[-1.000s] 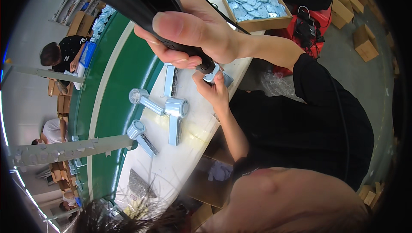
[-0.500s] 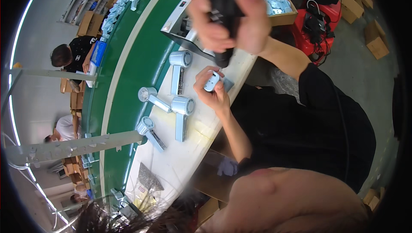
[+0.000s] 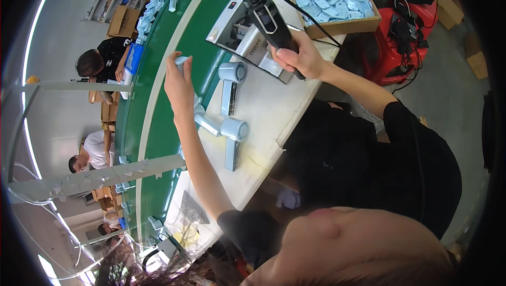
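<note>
My right hand (image 3: 301, 57) is wrapped round a black electric screwdriver (image 3: 271, 22), its cable end toward the far side and its tip pointing down at the white table. My left hand (image 3: 180, 88) reaches out over the green conveyor belt, thumb and fingers closed on a light-blue plastic piece (image 3: 181, 61) that they mostly hide. On the table between my arms lie a light-blue handheld fan (image 3: 232, 78) and a second such fan (image 3: 233, 136) nearer to me. Another fan (image 3: 208, 124) beside the left forearm is partly covered by it.
A metal box-shaped device (image 3: 247, 38) stands past the fans. Beyond it, a cardboard box (image 3: 345, 27) holds many light-blue parts. Red stools (image 3: 387, 57) with a black adapter and cables are at right. A clear bag (image 3: 191, 209) lies near left. Co-workers sit across the belt (image 3: 158, 107).
My left hand has moved left with the light-blue piece, from the table's near edge out over the belt. My right hand has come down and nearer with the screwdriver, off to the right.
</note>
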The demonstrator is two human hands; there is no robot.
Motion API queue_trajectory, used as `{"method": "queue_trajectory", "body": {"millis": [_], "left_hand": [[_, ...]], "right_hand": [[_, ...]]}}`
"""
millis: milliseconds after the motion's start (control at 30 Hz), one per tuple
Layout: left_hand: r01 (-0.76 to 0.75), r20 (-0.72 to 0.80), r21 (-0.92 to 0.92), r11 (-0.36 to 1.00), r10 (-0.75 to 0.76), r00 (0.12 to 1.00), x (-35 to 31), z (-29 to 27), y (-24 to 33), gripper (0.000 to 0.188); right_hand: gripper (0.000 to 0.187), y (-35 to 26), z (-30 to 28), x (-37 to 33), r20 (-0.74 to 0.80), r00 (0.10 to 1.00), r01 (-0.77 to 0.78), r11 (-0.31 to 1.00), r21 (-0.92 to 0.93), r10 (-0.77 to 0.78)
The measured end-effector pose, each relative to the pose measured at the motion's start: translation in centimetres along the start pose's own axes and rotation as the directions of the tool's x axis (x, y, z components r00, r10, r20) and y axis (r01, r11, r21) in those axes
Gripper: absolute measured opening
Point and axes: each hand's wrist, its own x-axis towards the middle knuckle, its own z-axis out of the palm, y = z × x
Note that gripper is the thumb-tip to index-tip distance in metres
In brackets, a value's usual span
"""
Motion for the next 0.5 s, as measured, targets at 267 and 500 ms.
{"method": "queue_trajectory", "body": {"millis": [267,500], "left_hand": [[-0.035,0.079,0.401,0.915,0.003,0.997,1.3,2.4,-4.5,0.041],[0.152,0.4,0.706,0.692,-0.566,0.721,-10.0,-0.9,-2.3,0.068]], "right_hand": [[0.034,0.1,0.4,0.0,-0.068,0.998,-0.01,0.995,-0.096,0.004],[0.04,-0.3,0.7,-0.2,-0.087,0.992,0.067,0.97,-0.235,-0.09]]}}
